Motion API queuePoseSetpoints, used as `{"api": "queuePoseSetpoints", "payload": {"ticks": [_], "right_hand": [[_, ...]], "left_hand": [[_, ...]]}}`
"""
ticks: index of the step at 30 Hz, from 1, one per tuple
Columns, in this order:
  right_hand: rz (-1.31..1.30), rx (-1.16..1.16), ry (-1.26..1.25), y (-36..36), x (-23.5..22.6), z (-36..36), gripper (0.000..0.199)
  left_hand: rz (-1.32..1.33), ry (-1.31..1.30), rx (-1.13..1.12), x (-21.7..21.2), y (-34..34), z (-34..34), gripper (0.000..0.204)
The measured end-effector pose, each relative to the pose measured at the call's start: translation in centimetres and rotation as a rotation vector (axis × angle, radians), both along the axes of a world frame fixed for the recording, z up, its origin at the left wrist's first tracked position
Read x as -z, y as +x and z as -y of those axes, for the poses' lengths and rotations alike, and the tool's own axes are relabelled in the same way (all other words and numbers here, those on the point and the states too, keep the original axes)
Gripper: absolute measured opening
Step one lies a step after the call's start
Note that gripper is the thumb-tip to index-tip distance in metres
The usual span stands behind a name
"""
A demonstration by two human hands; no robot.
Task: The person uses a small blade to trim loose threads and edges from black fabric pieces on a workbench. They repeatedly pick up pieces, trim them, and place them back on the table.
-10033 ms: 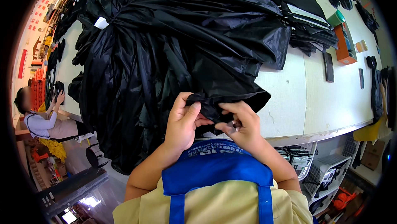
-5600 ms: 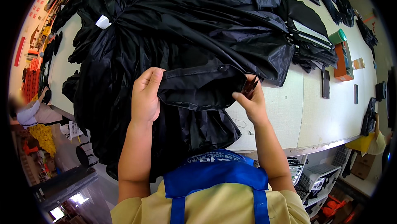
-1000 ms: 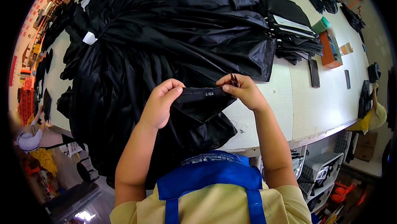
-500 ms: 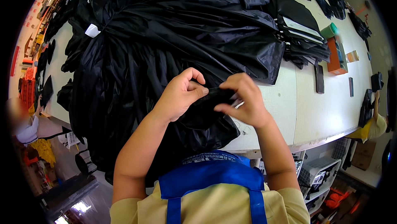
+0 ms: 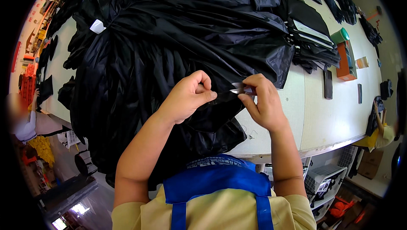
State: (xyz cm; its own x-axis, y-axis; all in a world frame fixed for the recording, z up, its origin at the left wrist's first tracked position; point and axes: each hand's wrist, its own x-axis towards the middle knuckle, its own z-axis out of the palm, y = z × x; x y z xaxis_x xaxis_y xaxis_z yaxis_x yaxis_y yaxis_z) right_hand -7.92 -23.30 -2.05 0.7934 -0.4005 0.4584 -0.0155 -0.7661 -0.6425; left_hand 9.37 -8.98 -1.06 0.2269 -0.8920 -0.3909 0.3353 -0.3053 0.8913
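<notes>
A big heap of shiny black fabric [image 5: 169, 39] covers most of the white table [image 5: 313, 115]. My left hand [image 5: 186, 96] pinches a fold of this black fabric near the table's front edge. My right hand [image 5: 263, 102] holds a small metal thread snips [image 5: 238, 89] with its tip at the same fold, just right of my left thumb. Both hands are close together above the hanging end of the cloth. A white label [image 5: 97, 26] shows on the heap at far left.
Folded black pieces [image 5: 313, 39] are stacked at the right. An orange box with a green lid [image 5: 345, 54] and a dark flat bar [image 5: 328, 83] lie beyond them. A person [image 5: 23, 115] sits at the far left. Crates stand under the table at lower right.
My hands have drawn slightly apart and moved up on the fabric since half a second ago. The metal snips now show between my right fingers at the fold.
</notes>
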Motion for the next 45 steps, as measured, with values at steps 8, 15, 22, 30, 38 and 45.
{"api": "queuePoseSetpoints", "payload": {"ticks": [8, 15, 22, 30, 38, 45], "right_hand": [[0.004, -0.213, -0.139, 0.2, -0.6, 0.4, 0.028], [0.032, -0.225, -0.038, 0.8, 0.5, -0.5, 0.027], [0.131, -0.160, 0.634, -0.1, 3.0, -1.0, 0.018], [0.181, 0.199, 0.956, -1.3, 7.8, 1.0, 0.025], [-0.310, 0.419, 0.084, -4.9, 17.3, 2.9, 0.037], [-0.401, 0.378, 0.080, -4.4, 16.3, 3.1, 0.031]], "left_hand": [[0.017, 0.019, -0.004, 0.0, -0.1, 0.1, 0.019], [-0.007, 0.015, -0.013, 0.1, -0.1, 0.1, 0.018], [-0.036, 0.029, -0.023, 0.7, 0.2, -0.2, 0.018], [-0.092, 0.021, 0.046, 1.2, 0.6, -1.1, 0.019], [1.181, 0.604, 1.194, 9.9, -1.9, -7.5, 0.035], [1.259, 0.273, 0.844, 9.0, -3.9, -5.7, 0.016]]}}
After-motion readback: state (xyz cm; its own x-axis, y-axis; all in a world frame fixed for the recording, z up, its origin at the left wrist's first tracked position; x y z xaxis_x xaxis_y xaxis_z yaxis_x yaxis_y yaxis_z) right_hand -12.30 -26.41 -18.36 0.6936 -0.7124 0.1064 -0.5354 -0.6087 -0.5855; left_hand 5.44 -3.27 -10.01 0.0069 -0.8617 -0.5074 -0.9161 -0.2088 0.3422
